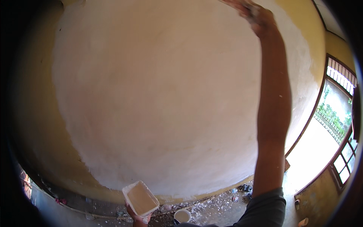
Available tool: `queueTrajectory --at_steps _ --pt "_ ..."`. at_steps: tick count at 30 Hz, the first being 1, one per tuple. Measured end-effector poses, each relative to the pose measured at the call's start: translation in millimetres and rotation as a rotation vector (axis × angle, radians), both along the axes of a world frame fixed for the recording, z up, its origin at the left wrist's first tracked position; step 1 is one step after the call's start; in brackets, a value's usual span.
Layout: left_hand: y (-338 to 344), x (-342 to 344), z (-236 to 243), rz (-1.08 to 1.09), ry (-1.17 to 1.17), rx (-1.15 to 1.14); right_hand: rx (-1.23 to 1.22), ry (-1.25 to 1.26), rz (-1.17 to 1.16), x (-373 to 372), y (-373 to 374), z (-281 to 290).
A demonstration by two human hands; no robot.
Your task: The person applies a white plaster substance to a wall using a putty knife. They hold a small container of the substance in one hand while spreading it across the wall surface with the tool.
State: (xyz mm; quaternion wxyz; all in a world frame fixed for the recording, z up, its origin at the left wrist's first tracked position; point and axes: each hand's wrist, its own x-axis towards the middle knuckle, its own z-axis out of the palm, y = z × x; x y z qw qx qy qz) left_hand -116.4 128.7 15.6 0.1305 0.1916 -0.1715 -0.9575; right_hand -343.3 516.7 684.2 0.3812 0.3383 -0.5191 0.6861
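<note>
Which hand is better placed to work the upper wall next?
Right, likely: the right hand is raised high before the whitish wall, though blurred. The left hand is low, holding the white container.

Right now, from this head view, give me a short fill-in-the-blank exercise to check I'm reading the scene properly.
The rectangular tray is in the person's ____ hand.
The raised forearm is the person's ____ one.
Left of the pale coating, the wall is coloured ____.
Pale debris lies scattered across the ____.

Missing words: left; right; yellow; floor.
</note>
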Motion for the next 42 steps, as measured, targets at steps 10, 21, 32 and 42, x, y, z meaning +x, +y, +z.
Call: queueTrajectory --at_steps 10,21,32,42 --pt "-26 -20 -68 0.054 0.109 -0.027 -0.086 -0.019 -0.39 14 5 -32" --pt "-10 -2 4 -0.119 0.003 -0.111 0.474 0.246 -0.884 31 -205 -7" --pt "-9 9 20 -0.124 0.088 -0.048 0.245 -0.012 -0.977 11 19 -55" --pt "-4 15 32 -0.084 0.053 -0.038 0.345 -0.066 -0.953 -22 21 -7"
